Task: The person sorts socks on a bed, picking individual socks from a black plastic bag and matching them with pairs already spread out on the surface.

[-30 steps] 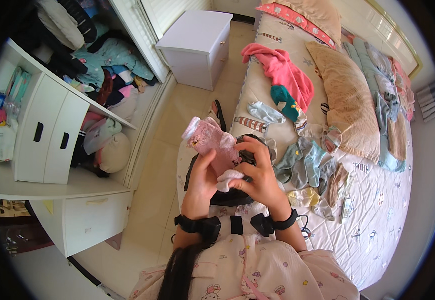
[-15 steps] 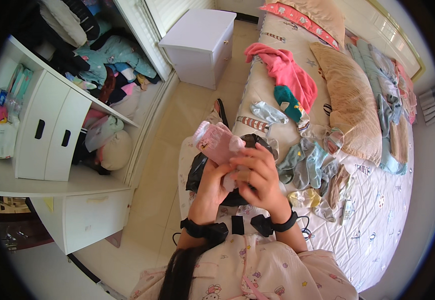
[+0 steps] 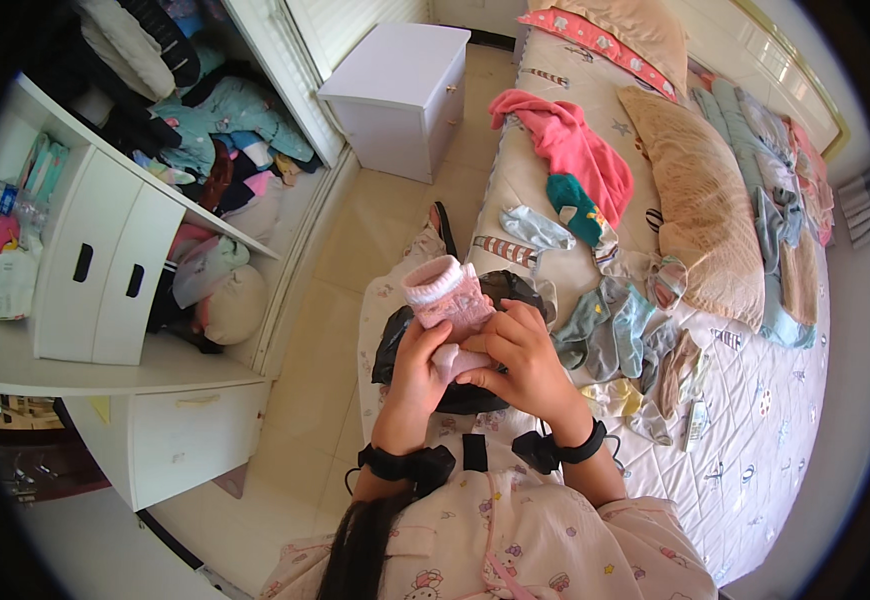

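Both hands pinch a small pink sock [image 3: 447, 300]: the left hand [image 3: 417, 368] grips its lower edge, the right hand [image 3: 527, 362] presses the fold. It sits mid-air above a black bag [image 3: 425, 360] at the bed [image 3: 755, 420] edge. A loosened pinch could drop it among the scattered socks [image 3: 610, 325] alongside.

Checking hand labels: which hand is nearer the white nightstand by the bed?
Left. The left hand is on the pink sock, on the side facing the white nightstand; the right hand grips the sock from the bed side.
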A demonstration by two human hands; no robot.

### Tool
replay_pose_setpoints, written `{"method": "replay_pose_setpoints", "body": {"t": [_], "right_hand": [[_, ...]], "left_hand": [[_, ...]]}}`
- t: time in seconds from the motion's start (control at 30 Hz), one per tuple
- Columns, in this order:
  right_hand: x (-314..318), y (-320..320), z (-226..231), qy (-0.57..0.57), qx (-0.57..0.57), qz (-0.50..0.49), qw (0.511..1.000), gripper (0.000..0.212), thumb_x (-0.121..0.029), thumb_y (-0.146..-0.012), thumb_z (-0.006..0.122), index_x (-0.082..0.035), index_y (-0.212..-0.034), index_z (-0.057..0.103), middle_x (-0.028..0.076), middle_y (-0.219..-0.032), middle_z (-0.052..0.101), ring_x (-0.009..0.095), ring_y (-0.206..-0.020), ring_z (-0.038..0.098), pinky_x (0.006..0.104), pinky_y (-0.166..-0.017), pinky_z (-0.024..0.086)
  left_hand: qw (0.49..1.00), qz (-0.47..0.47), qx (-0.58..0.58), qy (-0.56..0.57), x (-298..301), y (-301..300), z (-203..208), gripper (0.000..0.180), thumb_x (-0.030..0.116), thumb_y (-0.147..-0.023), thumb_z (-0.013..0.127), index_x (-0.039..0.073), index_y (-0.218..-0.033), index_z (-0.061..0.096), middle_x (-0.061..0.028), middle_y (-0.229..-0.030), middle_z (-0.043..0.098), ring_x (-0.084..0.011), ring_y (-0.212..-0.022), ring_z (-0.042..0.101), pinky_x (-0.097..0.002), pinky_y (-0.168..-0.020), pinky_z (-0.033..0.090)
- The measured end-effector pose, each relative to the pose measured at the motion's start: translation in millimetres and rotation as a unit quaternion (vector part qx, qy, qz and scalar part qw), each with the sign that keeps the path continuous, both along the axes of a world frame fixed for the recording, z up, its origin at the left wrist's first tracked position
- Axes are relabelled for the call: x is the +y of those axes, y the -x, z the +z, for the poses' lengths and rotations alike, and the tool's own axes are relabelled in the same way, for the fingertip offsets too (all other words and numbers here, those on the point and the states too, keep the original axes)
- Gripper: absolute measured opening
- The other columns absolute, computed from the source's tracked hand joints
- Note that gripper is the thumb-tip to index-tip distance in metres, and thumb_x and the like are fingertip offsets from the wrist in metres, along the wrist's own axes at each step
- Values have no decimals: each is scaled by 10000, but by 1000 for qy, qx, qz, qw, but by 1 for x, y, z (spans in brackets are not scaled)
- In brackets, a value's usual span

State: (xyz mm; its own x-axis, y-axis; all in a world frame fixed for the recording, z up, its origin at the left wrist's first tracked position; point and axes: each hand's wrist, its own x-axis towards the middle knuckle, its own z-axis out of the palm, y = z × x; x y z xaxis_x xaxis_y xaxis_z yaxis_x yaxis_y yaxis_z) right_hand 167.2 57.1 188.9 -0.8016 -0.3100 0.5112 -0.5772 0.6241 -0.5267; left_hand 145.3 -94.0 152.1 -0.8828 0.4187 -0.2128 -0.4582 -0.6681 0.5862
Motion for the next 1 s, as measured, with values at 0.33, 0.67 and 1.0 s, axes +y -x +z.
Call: {"method": "replay_pose_setpoints", "body": {"t": [0.33,0.67,1.0], "right_hand": [[-18,4,-6,29,126,-122,984,290,-147,-601,727,-116,-862,605,20,-929,576,221,-843,535,368,-868,400],[-28,4,-22,33,70,-40,996,420,-30,-577,714,-49,-978,591,87,-984,592,281,-900,581,410,-833,471],[-13,-1,-2,48,-24,-85,995,422,-166,-592,754,-110,-992,631,51,-930,582,235,-938,529,479,-943,330]], "left_hand": [[1000,23,19,-7,2,2,-5,465,266,-874,487,21,-1252,374,-95,-1078,550,-182,-915,577,-292,-793,459],[993,97,-57,21,2,8,-11,385,294,-901,426,35,-1181,471,-127,-1115,564,-230,-1034,552,-355,-875,446],[996,44,59,42,-4,9,-4,426,247,-893,536,-15,-1208,422,-96,-1118,536,-157,-1005,545,-294,-854,453]]}}
